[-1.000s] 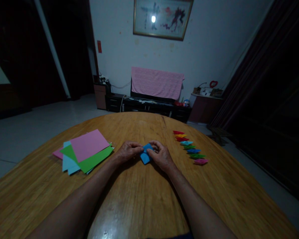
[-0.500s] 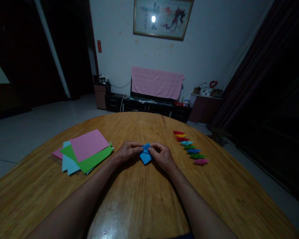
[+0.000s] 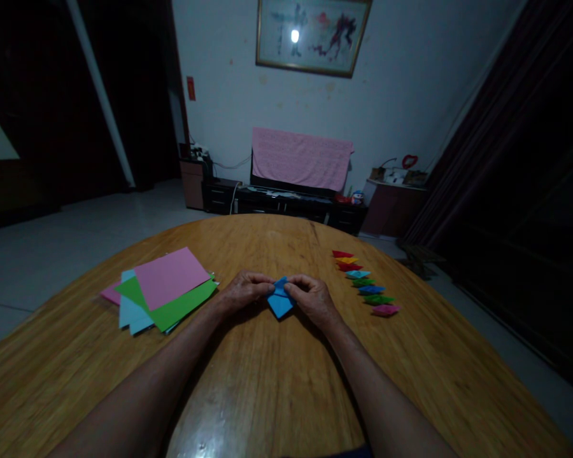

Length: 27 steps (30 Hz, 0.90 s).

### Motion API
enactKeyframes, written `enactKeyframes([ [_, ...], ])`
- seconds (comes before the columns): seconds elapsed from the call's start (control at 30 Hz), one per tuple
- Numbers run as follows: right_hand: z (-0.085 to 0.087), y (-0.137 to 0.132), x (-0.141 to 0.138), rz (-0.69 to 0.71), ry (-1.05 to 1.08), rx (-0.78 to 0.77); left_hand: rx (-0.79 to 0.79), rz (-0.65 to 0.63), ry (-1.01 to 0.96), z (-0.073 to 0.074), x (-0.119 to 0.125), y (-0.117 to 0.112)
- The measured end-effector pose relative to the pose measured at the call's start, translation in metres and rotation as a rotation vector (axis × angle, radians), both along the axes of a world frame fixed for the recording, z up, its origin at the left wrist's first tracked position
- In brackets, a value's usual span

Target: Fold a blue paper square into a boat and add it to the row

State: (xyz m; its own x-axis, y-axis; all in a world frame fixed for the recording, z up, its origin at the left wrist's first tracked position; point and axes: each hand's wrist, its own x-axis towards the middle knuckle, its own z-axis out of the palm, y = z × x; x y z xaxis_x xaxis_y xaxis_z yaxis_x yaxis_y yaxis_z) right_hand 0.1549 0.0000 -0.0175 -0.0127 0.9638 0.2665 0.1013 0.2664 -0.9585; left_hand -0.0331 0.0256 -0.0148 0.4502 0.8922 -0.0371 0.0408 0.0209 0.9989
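A small piece of folded blue paper point(image 3: 280, 306) is held over the middle of the wooden table, its lower corner pointing toward me. My left hand point(image 3: 244, 292) pinches its left side between thumb and fingers. From the right, my right hand point(image 3: 311, 295) grips the upper right part the same way, thumb on top. The fingertips behind the paper are hidden.
To the left lies a loose stack of coloured paper sheets point(image 3: 172, 278), pink, green and light blue. Several small folded paper boats point(image 3: 371, 289) form a slanting row on the right. The round wooden table point(image 3: 258, 394) curves away toward a low black cabinet point(image 3: 281, 205).
The blue paper has tilted slightly, its lower corner now a little nearer to me. Both hands keep their hold in almost the same place.
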Motion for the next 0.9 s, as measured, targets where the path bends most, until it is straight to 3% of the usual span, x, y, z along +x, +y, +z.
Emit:
enactKeyframes([
  [0.23,-0.0055,0.0037,-0.0004,-0.019,0.033,0.006,0.001,0.023,-0.003,-0.0030,0.0016,0.0017],
  [0.9,0.0043,-0.0002,-0.0044,-0.004,0.123,-0.056,-0.019,0.006,-0.063,-0.0078,0.0015,0.0045],
])
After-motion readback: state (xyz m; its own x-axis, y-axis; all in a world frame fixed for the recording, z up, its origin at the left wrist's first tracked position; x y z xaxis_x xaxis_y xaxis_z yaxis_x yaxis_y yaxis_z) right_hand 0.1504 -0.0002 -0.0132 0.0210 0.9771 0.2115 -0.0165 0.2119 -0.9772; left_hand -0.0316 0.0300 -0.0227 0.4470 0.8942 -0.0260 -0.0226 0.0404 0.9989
